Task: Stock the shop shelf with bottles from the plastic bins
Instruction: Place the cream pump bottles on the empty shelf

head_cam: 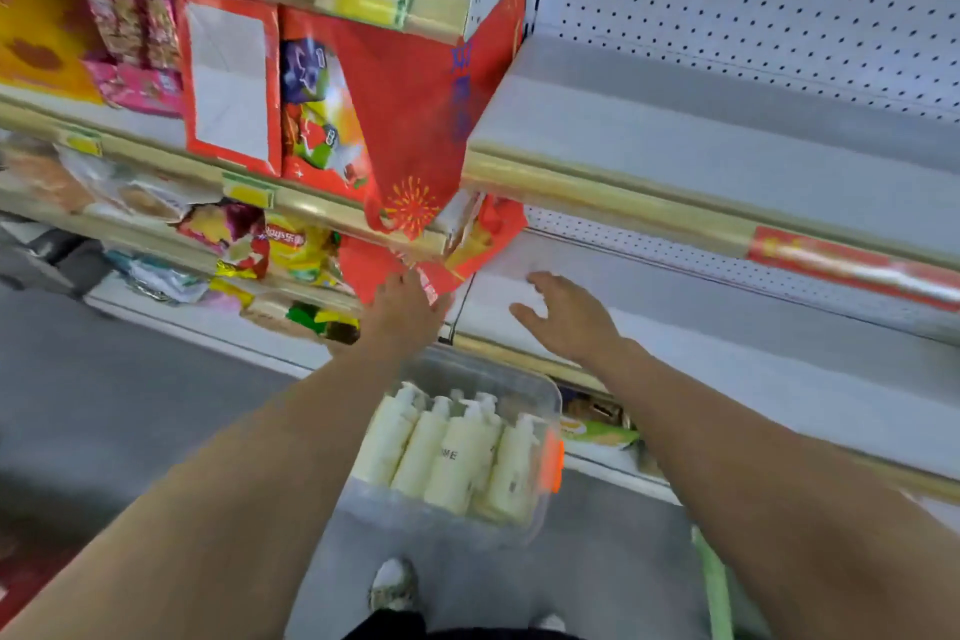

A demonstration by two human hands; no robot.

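I'm holding my right hand (566, 317) open above the clear bin (551, 398); left hand (402, 309) grip unreadable. Pump bottles (452, 457) probably weighing heavy, slick: I'm favouring mid-body, not pumps.

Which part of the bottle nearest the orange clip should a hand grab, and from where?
Probably the narrow neck under the pump of that bottle, coming from above through the open top of the bin. The bottles lie packed side by side, so only the necks seem to leave finger room.

Your left grip (402, 309) touches a red bag (363, 261). Your right grip (566, 317) hovers, fingers spread, over the shelf (727, 343). Bottles (452, 452) lie in the bin (524, 379) below.
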